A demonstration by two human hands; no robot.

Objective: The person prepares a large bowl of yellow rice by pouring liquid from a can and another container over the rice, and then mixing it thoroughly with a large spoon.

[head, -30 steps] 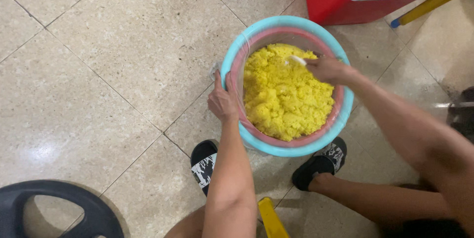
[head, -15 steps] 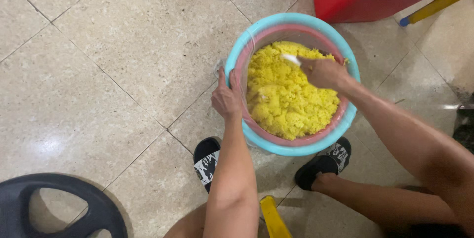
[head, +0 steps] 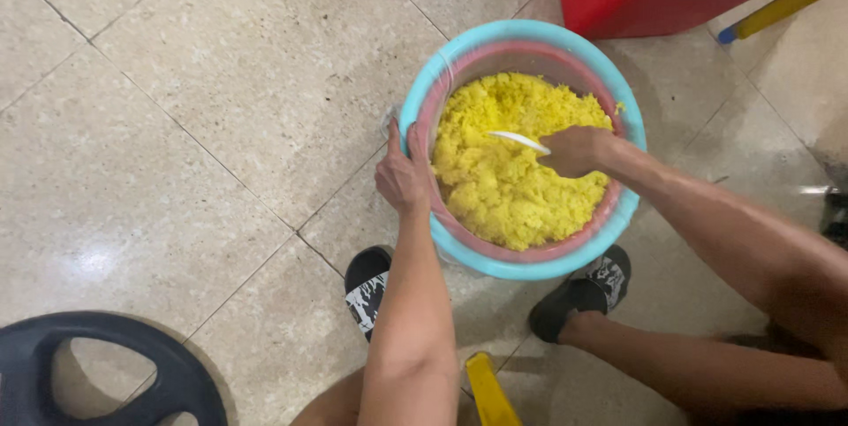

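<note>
Turquoise basin on floor tiles, full of yellow rice. Left hand clamps rim; right hand fist-closed on white spoon. Mid-stir, prob.; next needs a deep scoop w/ basin steadied.

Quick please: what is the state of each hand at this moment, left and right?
Left hand: closed over the rim of the basin.
Right hand: closed on a white utensil over the yellow rice.
</note>
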